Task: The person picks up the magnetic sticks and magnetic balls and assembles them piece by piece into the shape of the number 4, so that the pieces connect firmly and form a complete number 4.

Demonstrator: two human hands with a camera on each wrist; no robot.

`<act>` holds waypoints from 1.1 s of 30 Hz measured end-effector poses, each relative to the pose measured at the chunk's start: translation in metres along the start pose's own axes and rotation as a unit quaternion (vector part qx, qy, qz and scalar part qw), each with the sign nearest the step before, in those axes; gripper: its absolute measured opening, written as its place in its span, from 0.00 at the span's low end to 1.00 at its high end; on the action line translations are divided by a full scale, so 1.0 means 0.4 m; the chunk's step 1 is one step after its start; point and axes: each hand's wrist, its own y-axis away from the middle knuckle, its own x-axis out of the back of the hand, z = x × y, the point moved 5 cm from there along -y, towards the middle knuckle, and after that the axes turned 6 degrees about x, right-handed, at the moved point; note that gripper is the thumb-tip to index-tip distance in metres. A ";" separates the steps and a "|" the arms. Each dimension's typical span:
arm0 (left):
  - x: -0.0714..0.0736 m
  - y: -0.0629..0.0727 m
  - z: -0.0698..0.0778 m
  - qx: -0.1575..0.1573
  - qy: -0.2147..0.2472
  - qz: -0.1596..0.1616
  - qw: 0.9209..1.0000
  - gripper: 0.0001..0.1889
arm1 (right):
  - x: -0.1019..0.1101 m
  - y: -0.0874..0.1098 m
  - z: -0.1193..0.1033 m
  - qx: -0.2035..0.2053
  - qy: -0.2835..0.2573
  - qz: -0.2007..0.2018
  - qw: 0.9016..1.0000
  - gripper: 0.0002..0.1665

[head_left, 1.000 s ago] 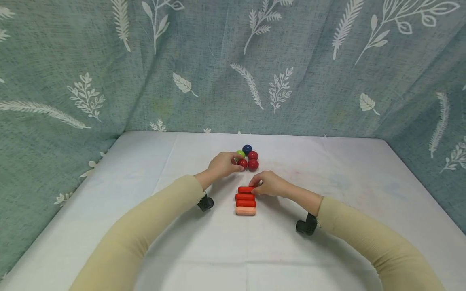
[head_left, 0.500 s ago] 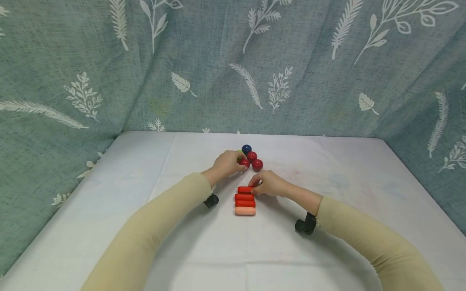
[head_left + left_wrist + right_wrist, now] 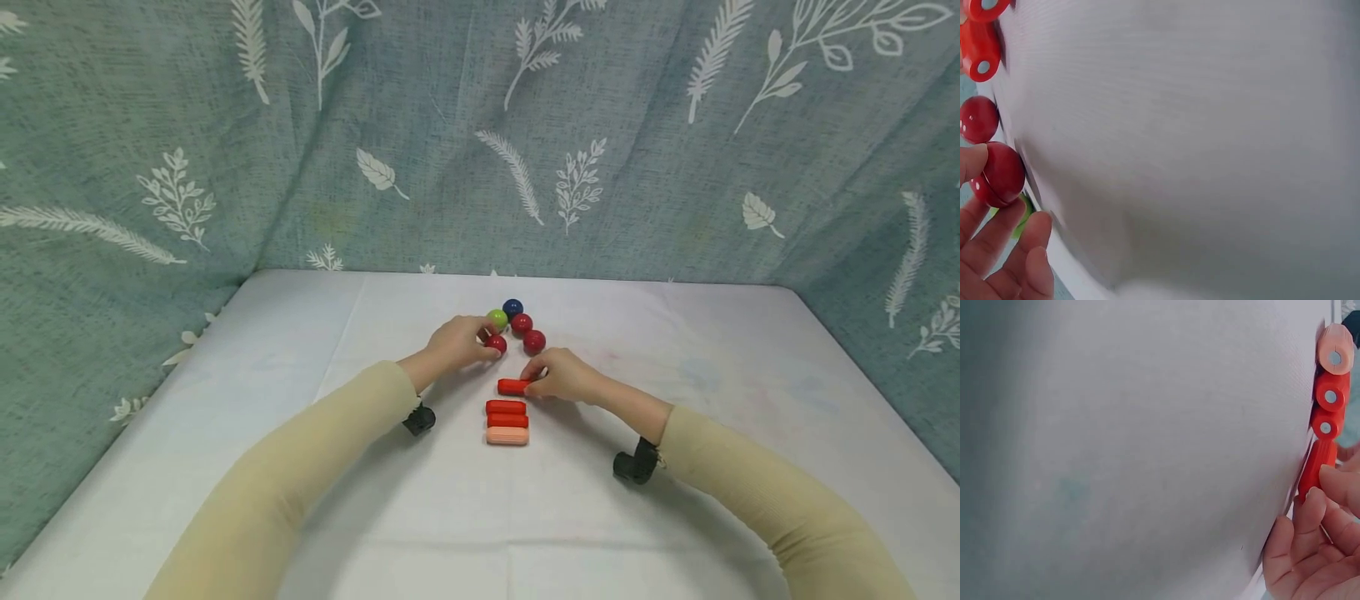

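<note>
With thumb and fingers my left hand point(image 3: 457, 342) pinches a glossy red ball point(image 3: 496, 345), which shows large in the left wrist view point(image 3: 1002, 176). A green ball point(image 3: 497, 319) sits just beyond those fingers. My right hand point(image 3: 564, 377) pinches the right end of a red magnetic rod point(image 3: 512, 387); in the right wrist view the thumb and fingertips grip this rod point(image 3: 1316, 467). Nearer the person, two red rods point(image 3: 506, 407) and one peach rod point(image 3: 507, 436) lie side by side. Pale round discs show in their ends in the right wrist view.
Two more red balls point(image 3: 534, 342) and a dark blue ball point(image 3: 513, 308) lie behind and to the right of the left hand. White cloth point(image 3: 675, 350) covers the table. A green leaf-patterned curtain point(image 3: 420, 167) hangs at the back and sides.
My left hand first pushed right, then drew its red ball left and nearer; another red ball shifted right. My right hand has moved its rod slightly away from the row, farther and to the right.
</note>
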 end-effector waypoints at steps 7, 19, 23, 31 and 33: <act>0.003 0.034 -0.008 -0.020 0.003 -0.021 1.000 0.17 | 0.007 0.003 0.013 -0.010 -0.011 0.004 1.000 0.10; 0.001 0.096 -0.015 -0.010 0.051 -0.042 0.998 0.17 | 0.029 0.007 0.020 -0.028 -0.010 0.008 1.000 0.12; -0.003 0.100 -0.021 -0.008 0.058 -0.044 0.997 0.17 | 0.035 0.009 0.021 -0.032 -0.014 0.008 0.999 0.12; -0.010 0.102 -0.031 -0.002 0.068 -0.050 0.996 0.16 | 0.044 0.012 0.017 -0.031 -0.015 0.010 0.999 0.12; -0.010 0.102 -0.032 0.001 0.073 -0.051 0.996 0.16 | 0.045 0.010 0.018 -0.034 -0.015 0.011 0.999 0.12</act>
